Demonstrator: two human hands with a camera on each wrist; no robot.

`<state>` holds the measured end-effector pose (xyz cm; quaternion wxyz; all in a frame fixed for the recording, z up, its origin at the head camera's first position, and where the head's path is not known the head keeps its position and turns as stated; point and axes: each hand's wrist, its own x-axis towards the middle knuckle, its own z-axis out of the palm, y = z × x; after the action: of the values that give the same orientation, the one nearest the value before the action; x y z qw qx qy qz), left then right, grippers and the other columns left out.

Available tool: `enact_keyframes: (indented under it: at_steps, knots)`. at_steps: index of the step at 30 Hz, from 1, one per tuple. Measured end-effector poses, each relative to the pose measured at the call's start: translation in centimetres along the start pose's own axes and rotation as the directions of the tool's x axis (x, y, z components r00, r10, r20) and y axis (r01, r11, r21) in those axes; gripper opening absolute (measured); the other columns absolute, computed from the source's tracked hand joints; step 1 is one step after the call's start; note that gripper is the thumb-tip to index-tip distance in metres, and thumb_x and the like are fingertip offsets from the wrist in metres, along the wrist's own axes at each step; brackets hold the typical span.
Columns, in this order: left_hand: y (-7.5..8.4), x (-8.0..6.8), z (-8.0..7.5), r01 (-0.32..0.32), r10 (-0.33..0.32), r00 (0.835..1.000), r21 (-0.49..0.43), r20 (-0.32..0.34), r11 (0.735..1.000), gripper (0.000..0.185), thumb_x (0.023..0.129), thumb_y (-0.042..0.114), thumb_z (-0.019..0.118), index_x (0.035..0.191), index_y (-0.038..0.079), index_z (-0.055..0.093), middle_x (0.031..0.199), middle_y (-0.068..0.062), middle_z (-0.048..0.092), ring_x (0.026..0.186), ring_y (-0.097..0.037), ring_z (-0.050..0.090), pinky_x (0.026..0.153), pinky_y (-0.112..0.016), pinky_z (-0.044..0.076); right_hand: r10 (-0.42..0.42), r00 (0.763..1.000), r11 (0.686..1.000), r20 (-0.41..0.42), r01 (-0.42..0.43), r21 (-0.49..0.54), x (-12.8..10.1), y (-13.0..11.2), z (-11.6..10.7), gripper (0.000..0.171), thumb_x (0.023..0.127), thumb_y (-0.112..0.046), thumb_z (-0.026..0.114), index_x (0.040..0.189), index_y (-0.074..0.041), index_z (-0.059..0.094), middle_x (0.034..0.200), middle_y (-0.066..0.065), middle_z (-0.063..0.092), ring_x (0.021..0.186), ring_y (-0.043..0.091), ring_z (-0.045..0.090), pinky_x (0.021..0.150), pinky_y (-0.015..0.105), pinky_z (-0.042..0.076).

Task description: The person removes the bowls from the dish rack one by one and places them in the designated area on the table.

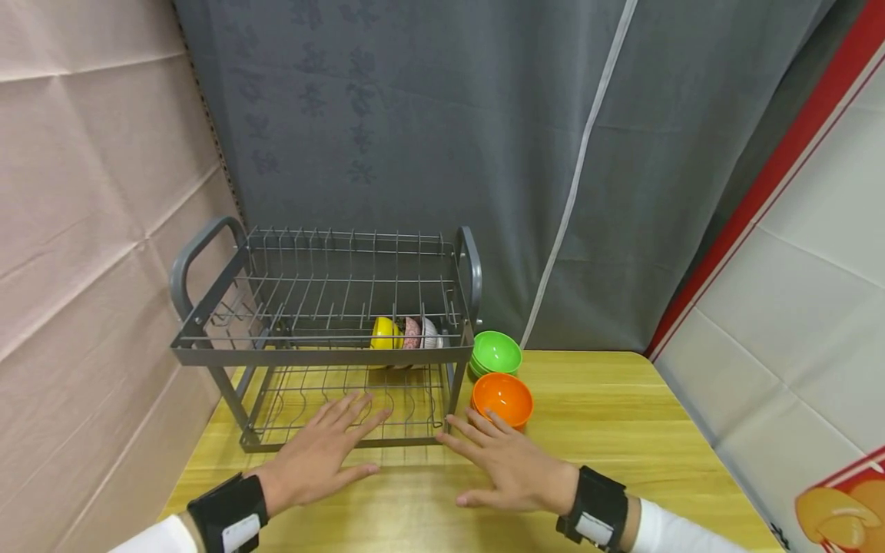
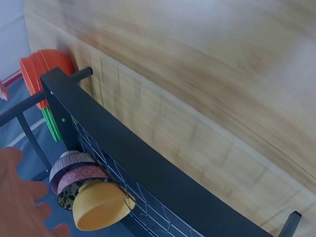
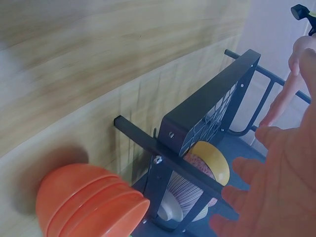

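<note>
My left hand [image 1: 321,455] is spread with straight fingers before the lower tier of a grey two-tier dish rack [image 1: 325,357]. The right hand [image 1: 515,466] is spread too, its fingertips near the rack's right front leg and overlapping the stacked orange bowls [image 1: 502,397] in the head view. Neither hand holds anything. Behind the orange stack sit green bowls [image 1: 498,351]. Inside the rack, at the right, several bowls stand on edge in a row: a yellow bowl [image 2: 98,206], a black-patterned one [image 2: 68,196], a pink one [image 2: 81,176] and a striped one [image 2: 71,160].
The rack stands on a wood-grain table [image 1: 594,430], its upper tier [image 1: 332,292] holding no dishes. A grey curtain [image 1: 415,138] hangs behind. Pale cloth [image 1: 90,230] borders the left side, and a white panel with a red stripe [image 1: 767,169] the right.
</note>
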<state>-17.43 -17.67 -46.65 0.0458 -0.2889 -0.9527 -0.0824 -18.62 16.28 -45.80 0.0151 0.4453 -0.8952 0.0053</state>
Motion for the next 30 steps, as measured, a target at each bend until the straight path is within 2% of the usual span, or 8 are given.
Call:
enact_keyframes:
  at_steps: [4,8,16,23,27,30]
  knots:
    - [-0.4,0.3,0.0,0.017,-0.017,1.000,0.004,0.013,1.000,0.075,0.097,0.072,0.038,0.160,0.031,0.030,0.166,-0.015,0.029,0.154,-0.040,0.026,0.123,-0.063,0.025,-0.009,1.000,1.000,0.012,0.009,0.001,0.3,-0.4,0.0,0.081,0.096,-0.076,0.033,0.162,-0.030,0.024,0.168,0.007,0.026,0.154,0.037,0.029,0.123,0.055,0.030]
    - [-1.0,0.7,0.0,0.032,-0.032,0.999,0.009,-0.001,0.999,0.076,0.097,0.069,0.044,0.159,0.027,0.033,0.166,-0.016,0.031,0.153,-0.041,0.028,0.124,-0.062,0.024,-0.013,0.999,0.999,0.049,0.011,0.041,0.8,-0.7,0.0,0.081,0.096,-0.077,0.031,0.163,-0.031,0.021,0.170,0.006,0.023,0.155,0.036,0.027,0.123,0.056,0.030]
    - [-2.7,1.4,0.6,0.051,-0.047,0.996,0.057,-0.080,0.997,0.076,0.097,0.066,0.048,0.158,0.022,0.035,0.164,-0.019,0.031,0.151,-0.043,0.030,0.121,-0.063,0.028,-0.038,0.999,0.999,0.037,0.037,0.025,1.5,-1.4,-0.1,0.081,0.096,-0.077,0.028,0.163,-0.031,0.018,0.170,0.005,0.021,0.156,0.034,0.025,0.125,0.056,0.027]
    - [-3.8,2.4,1.1,0.051,-0.044,0.989,0.051,-0.144,0.997,0.074,0.099,0.060,0.052,0.156,0.015,0.040,0.160,-0.022,0.039,0.147,-0.045,0.037,0.119,-0.063,0.032,-0.056,0.998,0.998,0.038,0.054,0.037,1.8,-1.7,0.0,0.081,0.097,-0.076,0.028,0.163,-0.030,0.018,0.171,0.005,0.020,0.156,0.035,0.024,0.123,0.057,0.030]
    - [-4.6,3.1,1.2,0.055,-0.047,0.988,0.048,-0.150,0.997,0.074,0.098,0.061,0.052,0.154,0.013,0.043,0.156,-0.025,0.044,0.144,-0.046,0.042,0.118,-0.063,0.033,-0.067,0.997,0.997,0.037,0.066,0.029,1.9,-1.9,0.0,0.081,0.097,-0.075,0.029,0.163,-0.030,0.018,0.171,0.006,0.020,0.155,0.036,0.026,0.122,0.056,0.031]
    - [-5.1,3.6,1.2,0.065,-0.060,0.990,0.037,-0.126,0.997,0.076,0.098,0.062,0.052,0.154,0.013,0.043,0.154,-0.025,0.046,0.143,-0.045,0.043,0.118,-0.063,0.033,-0.075,0.996,0.997,0.041,0.075,0.014,2.0,-2.1,0.0,0.080,0.098,-0.075,0.029,0.163,-0.031,0.016,0.171,0.005,0.020,0.155,0.036,0.027,0.123,0.054,0.031]
